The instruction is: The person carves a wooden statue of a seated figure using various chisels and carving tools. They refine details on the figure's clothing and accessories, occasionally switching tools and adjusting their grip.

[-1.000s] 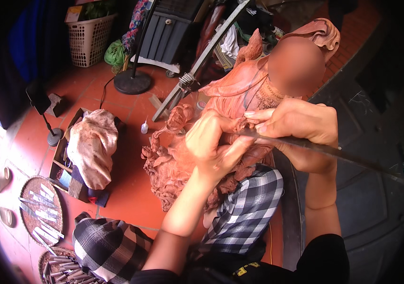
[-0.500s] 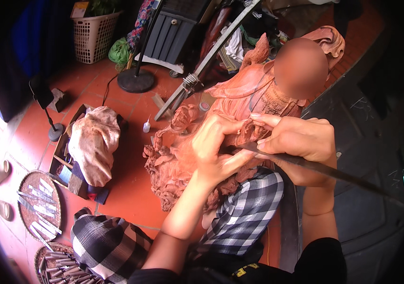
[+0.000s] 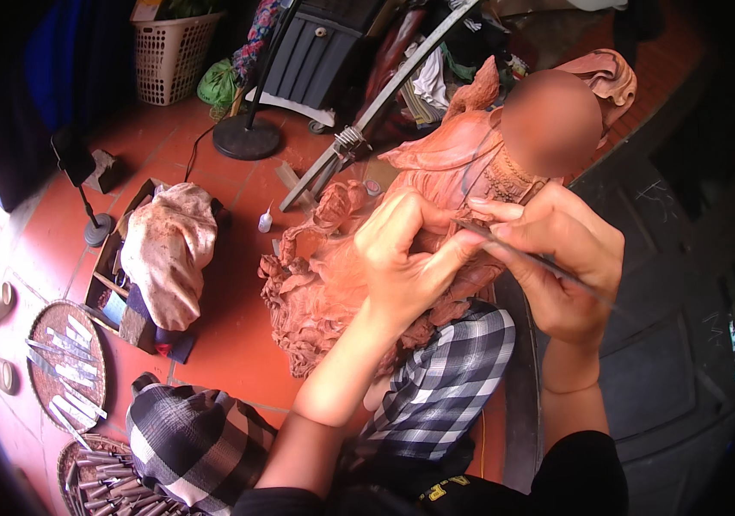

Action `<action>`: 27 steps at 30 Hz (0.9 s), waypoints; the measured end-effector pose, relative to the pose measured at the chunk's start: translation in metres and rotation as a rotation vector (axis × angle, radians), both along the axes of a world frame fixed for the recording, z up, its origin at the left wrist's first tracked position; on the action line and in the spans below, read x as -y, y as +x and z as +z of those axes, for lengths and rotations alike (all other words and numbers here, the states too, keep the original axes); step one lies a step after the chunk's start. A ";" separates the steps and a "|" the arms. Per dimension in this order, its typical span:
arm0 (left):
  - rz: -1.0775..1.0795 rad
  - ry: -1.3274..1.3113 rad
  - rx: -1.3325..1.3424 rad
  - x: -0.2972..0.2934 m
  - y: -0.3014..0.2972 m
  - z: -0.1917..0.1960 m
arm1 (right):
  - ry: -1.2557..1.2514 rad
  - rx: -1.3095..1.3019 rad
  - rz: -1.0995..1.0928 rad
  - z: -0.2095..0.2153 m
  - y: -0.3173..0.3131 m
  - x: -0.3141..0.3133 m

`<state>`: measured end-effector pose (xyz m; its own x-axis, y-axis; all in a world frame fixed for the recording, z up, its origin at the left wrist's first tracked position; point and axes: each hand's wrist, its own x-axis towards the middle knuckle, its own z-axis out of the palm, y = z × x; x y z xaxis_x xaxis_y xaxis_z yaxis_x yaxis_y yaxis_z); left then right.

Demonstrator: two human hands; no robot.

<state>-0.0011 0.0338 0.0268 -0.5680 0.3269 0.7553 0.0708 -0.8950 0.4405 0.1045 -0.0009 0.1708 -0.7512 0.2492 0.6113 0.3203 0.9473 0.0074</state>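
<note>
Probably fine carving: right hand [image 3: 569, 249] pinching a thin tool [image 3: 556, 271], left hand [image 3: 397, 249] curled near its tip (grip unclear), statue [image 3: 436, 163] beside the checked knee [image 3: 475, 353]; next stroke calls for steady pressure.

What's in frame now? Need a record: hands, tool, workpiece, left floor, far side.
left hand: thumb and forefinger at the statue, near the tool's tip; pinch unclear
right hand: grip closed on the tool
tool: thin, dark, slanting down to the right
statue: reddish, carved, head toward upper right
left floor: cloth over a box, pale strips in a round tray
far side: basket, grey bin
</note>
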 end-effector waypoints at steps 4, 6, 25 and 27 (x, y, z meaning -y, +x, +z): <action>0.068 0.100 -0.012 -0.004 -0.002 -0.002 | -0.019 0.153 0.074 0.006 0.006 -0.002; 0.082 -0.009 -0.031 0.001 0.000 -0.003 | -0.092 0.074 0.090 0.005 0.005 -0.006; 0.139 0.053 0.013 -0.003 0.008 -0.003 | -0.055 0.018 0.086 -0.001 0.008 -0.013; 0.159 0.069 0.002 -0.005 0.007 -0.004 | -0.051 0.114 0.115 0.004 0.012 -0.013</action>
